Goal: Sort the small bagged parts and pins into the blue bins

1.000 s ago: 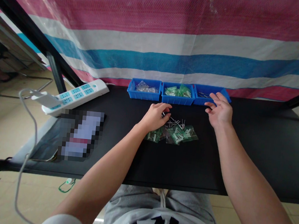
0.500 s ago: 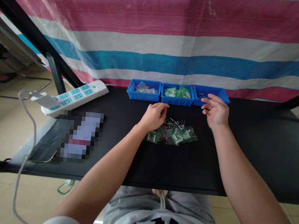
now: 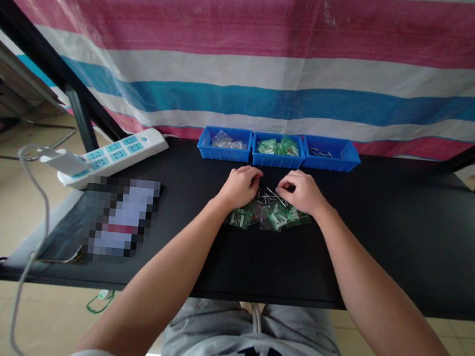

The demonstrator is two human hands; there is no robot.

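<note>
Both hands rest over a small heap of metal pins (image 3: 268, 195) and little green plastic bags (image 3: 276, 216) in the middle of the black table (image 3: 383, 237). My left hand (image 3: 240, 185) is curled, its fingertips at the left edge of the pins. My right hand (image 3: 302, 191) is curled too, thumb and fingers pinched at the pins' right side. What either pinch holds is too small to see. Three blue bins stand behind: the left bin (image 3: 223, 151) holds clear bags, the middle bin (image 3: 277, 158) green bags, the right bin (image 3: 331, 161) loose pins.
A white power strip (image 3: 114, 154) with a plugged-in adapter (image 3: 62, 162) and grey cable lies at the far left. A blurred flat object (image 3: 120, 220) lies nearer on the left. A striped tarp hangs behind the table. Black frame posts stand at both sides.
My right hand has come back from the right blue bin to the pin heap and closed into a pinch. The left hand has stayed at the heap.
</note>
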